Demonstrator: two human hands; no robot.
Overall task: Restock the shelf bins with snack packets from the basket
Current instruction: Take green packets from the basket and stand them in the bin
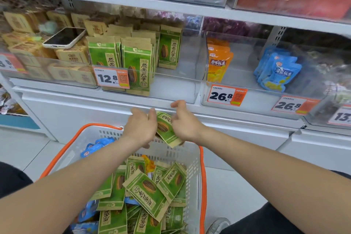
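Note:
Between my two hands, just below the shelf edge, is a small stack of green sunflower-seed packets (166,129). My left hand (140,127) grips its left side and my right hand (185,123) its right side. Below them stands a white basket with an orange rim (202,176), filled with several green seed packets (146,190) and some blue packets (98,145). Straight ahead, a clear shelf bin (178,89) with a 12.8 price tag holds upright green seed packets (136,64) on its left; its right half is bare.
A phone (64,38) lies on brown packets in the left bin. To the right, a clear bin holds orange chestnut packets (218,62) and blue packets (277,72), tagged 26.8. More bins line the shelf above. White floor surrounds the basket.

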